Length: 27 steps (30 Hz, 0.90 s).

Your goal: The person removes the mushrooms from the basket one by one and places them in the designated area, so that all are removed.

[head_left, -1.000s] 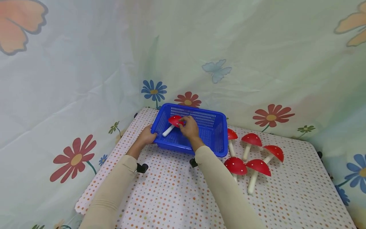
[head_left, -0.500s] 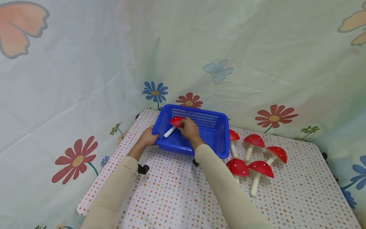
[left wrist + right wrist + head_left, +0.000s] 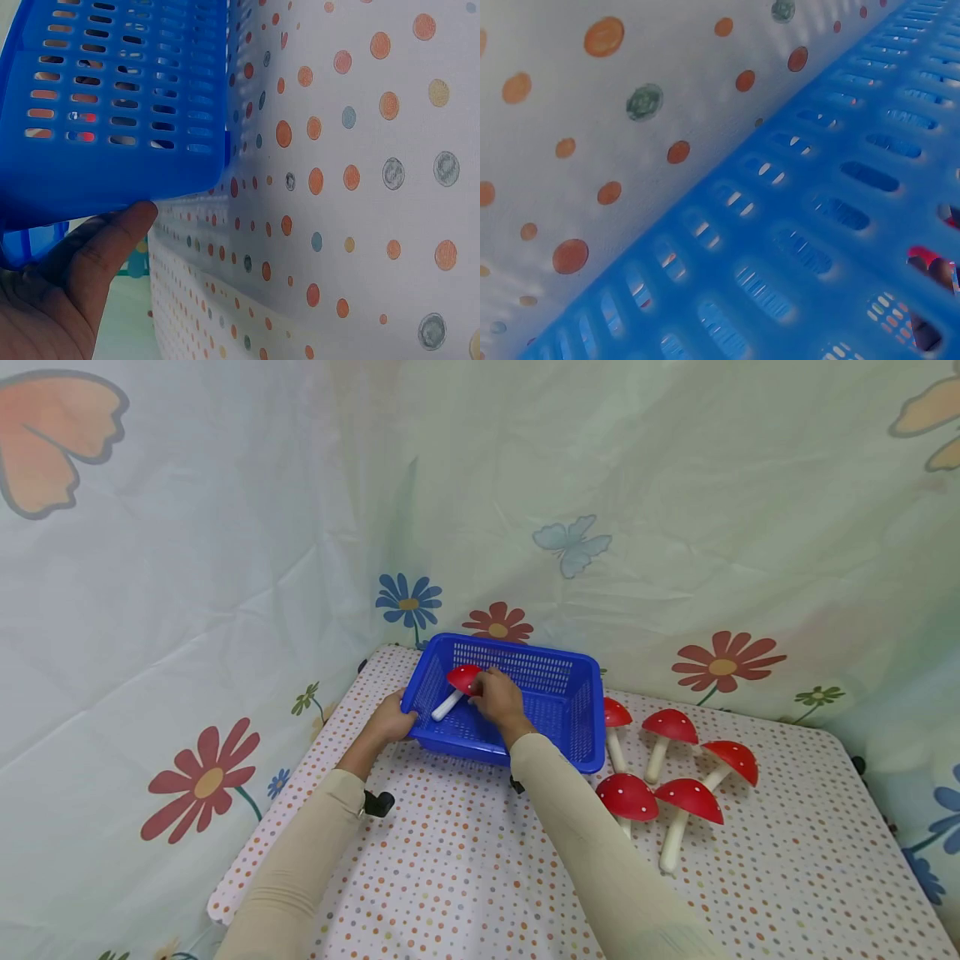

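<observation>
A blue plastic basket (image 3: 551,714) with slotted walls stands at the back of the table. My left hand (image 3: 390,720) grips its left end at the rim; in the left wrist view, fingers (image 3: 112,244) reach under the basket's edge. One toy mushroom (image 3: 448,703), with a red cap and white stem, lies slanted inside the basket on the left. Reaching over the front rim, my right hand (image 3: 498,697) holds this mushroom by the right side of its cap. In the right wrist view the basket wall (image 3: 780,217) covers nearly all of that hand.
Several more red-capped mushrooms (image 3: 688,802) lie grouped on the table, just right of the basket. A dotted cloth (image 3: 450,860) covers the table. Behind and to the left hangs a printed fabric backdrop (image 3: 660,527), close to the basket's back side.
The head view has shifted slightly. Both hands, the basket and the mushroom inside it keep almost the same places, with the right hand still at the cap.
</observation>
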Each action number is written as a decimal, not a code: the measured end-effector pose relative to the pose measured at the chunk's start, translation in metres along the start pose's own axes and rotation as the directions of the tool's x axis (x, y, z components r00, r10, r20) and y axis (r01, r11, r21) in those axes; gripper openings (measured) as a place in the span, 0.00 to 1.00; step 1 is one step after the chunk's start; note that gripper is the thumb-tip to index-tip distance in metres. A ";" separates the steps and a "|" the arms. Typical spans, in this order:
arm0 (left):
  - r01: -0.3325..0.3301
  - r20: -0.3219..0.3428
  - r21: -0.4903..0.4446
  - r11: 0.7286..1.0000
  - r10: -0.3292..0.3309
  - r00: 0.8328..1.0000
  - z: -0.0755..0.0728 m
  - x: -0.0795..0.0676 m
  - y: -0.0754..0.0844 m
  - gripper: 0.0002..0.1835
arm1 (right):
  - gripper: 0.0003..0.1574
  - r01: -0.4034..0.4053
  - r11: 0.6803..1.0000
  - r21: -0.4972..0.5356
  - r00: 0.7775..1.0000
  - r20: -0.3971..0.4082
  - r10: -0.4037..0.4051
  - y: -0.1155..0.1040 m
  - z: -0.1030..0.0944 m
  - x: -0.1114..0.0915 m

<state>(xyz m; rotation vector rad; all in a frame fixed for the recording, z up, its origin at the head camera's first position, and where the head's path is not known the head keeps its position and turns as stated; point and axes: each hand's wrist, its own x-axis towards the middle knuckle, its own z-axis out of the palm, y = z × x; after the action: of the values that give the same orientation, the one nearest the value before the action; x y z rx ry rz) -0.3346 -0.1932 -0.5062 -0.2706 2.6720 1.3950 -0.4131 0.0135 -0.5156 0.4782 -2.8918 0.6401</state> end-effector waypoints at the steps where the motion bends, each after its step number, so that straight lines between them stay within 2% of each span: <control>1: -0.004 -0.001 0.004 1.000 0.004 1.000 0.000 0.000 0.000 0.32 | 0.12 -0.002 1.000 -0.008 1.000 -0.002 0.002 0.000 0.000 0.000; 7: -0.010 -0.008 0.010 1.000 0.010 1.000 0.002 0.000 -0.001 0.31 | 0.10 -0.030 0.999 -0.038 1.000 -0.004 0.030 0.000 -0.001 0.000; 17: -0.003 -0.002 0.001 1.000 0.003 1.000 0.001 0.000 -0.001 0.32 | 0.09 -0.080 0.994 -0.069 0.989 -0.129 0.071 0.005 -0.001 0.005; 27: 0.000 0.005 0.004 1.000 0.000 1.000 -0.001 0.000 0.000 0.32 | 0.09 -0.078 0.997 0.008 0.987 -0.142 0.078 0.002 -0.004 0.003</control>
<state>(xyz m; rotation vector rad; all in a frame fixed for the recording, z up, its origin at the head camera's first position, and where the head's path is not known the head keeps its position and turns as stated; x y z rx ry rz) -0.3345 -0.1940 -0.5057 -0.2671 2.6708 1.3877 -0.4161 0.0160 -0.5120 0.3074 -2.7857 0.6611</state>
